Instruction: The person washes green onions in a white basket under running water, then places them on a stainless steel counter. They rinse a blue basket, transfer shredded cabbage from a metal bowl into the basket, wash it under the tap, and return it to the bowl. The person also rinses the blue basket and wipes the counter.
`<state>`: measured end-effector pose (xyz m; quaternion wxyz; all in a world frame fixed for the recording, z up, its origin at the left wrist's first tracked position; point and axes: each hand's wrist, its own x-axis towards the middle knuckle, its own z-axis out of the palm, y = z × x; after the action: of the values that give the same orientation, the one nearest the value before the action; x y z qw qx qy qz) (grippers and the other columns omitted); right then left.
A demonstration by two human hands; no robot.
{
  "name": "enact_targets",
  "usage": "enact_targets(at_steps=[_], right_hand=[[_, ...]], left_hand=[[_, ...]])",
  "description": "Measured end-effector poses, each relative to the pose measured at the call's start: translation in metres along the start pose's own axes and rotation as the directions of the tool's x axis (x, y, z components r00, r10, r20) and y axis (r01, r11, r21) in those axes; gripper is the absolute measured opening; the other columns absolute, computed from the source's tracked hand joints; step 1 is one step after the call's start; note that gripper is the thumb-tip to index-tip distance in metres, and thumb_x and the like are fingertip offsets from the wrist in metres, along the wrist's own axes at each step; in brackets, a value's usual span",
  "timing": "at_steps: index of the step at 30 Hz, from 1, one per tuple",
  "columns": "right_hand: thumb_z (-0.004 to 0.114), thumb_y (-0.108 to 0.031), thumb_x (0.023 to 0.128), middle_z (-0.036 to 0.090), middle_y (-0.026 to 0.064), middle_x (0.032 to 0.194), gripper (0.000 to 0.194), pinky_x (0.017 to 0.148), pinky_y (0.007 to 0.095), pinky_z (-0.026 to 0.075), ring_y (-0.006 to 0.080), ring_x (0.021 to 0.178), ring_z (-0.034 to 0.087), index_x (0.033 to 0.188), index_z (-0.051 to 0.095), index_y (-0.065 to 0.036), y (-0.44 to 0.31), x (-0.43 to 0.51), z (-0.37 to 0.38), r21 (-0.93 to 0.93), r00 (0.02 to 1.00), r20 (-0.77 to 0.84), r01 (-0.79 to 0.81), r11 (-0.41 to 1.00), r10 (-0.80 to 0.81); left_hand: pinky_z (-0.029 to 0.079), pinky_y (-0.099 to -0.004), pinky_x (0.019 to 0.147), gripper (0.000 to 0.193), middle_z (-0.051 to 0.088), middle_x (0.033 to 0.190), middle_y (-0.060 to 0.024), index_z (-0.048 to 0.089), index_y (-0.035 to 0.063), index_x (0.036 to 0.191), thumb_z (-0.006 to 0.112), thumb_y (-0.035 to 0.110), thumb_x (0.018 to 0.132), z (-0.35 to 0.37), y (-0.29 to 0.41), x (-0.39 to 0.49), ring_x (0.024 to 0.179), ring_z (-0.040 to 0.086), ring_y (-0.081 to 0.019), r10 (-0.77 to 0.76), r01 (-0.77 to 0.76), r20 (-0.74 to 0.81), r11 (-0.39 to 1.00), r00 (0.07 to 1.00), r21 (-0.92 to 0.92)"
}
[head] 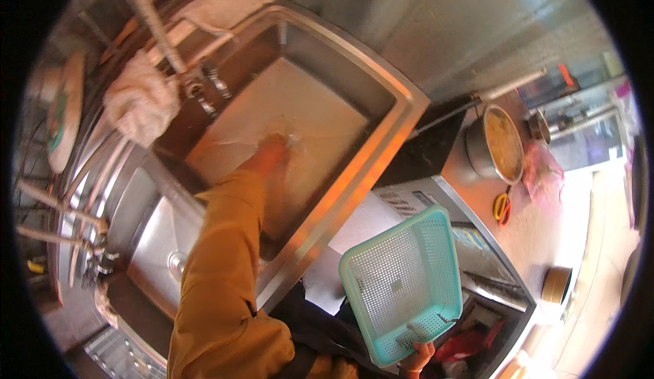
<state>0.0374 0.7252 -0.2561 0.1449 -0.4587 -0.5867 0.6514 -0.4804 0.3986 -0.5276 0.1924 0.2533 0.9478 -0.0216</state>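
Note:
My left hand [272,153] reaches down into cloudy water in the large stainless steel sink basin [327,67]. The water hides the fingers, and whether they hold anything cannot be made out. A brown sleeve covers that arm down to the wrist. To the right of the sink, my right hand [419,354] grips the lower rim of a turquoise perforated plastic basket [393,277]. The basket is tilted with its inside facing up at me, and nothing lies in it. One spot of its lower right wall looks broken.
A second steel basin [153,226] adjoins on the left, with taps [102,254] behind it. Pale towels [143,98] hang near the other taps [204,90]. On the right counter [516,246] stand a metal pot [480,144], scissors [502,209] and a pink plastic bag [542,177].

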Motion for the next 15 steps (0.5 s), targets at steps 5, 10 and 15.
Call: enact_targets(at_steps=[5,10,15], right_hand=[[0.045,-0.016,0.062,0.064,0.0146,0.091,0.048,0.07,0.029,0.048,0.0233,0.074,0.06,0.097,0.06,0.012,0.015,-0.004,-0.007,-0.016,0.999,-0.002,-0.035,0.999,0.035],[0.046,-0.006,0.061,0.063,0.0177,0.096,0.046,0.077,0.0312,0.048,0.0256,0.083,0.061,0.1,0.058,0.013,0.027,-0.008,-0.013,0.215,0.99,-0.066,-0.104,0.971,0.121],[0.046,-0.003,0.06,0.062,0.0202,0.099,0.047,0.079,0.0353,0.05,0.0298,0.083,0.062,0.103,0.056,0.014,0.025,-0.012,-0.012,0.266,0.992,-0.064,-0.086,0.96,0.107]], left_hand=[[0.047,-0.039,0.08,0.025,0.06,0.106,-0.016,0.064,0.0091,0.102,0.058,0.013,0.078,0.037,-0.035,0.058,0.095,0.059,-0.03,-0.087,0.055,-0.248,0.99,0.965,-0.132],[0.048,-0.0386,0.078,0.023,0.062,0.103,-0.0149,0.064,0.0095,0.102,0.057,0.014,0.08,0.052,-0.054,0.094,0.094,0.06,-0.0282,-0.153,0.08,-0.281,0.964,0.948,-0.254],[0.048,-0.039,0.077,0.019,0.064,0.097,-0.0151,0.065,0.0092,0.098,0.053,0.013,0.084,0.041,-0.053,0.086,0.091,0.06,-0.0283,0.006,-0.079,-0.342,0.977,0.94,-0.2]])
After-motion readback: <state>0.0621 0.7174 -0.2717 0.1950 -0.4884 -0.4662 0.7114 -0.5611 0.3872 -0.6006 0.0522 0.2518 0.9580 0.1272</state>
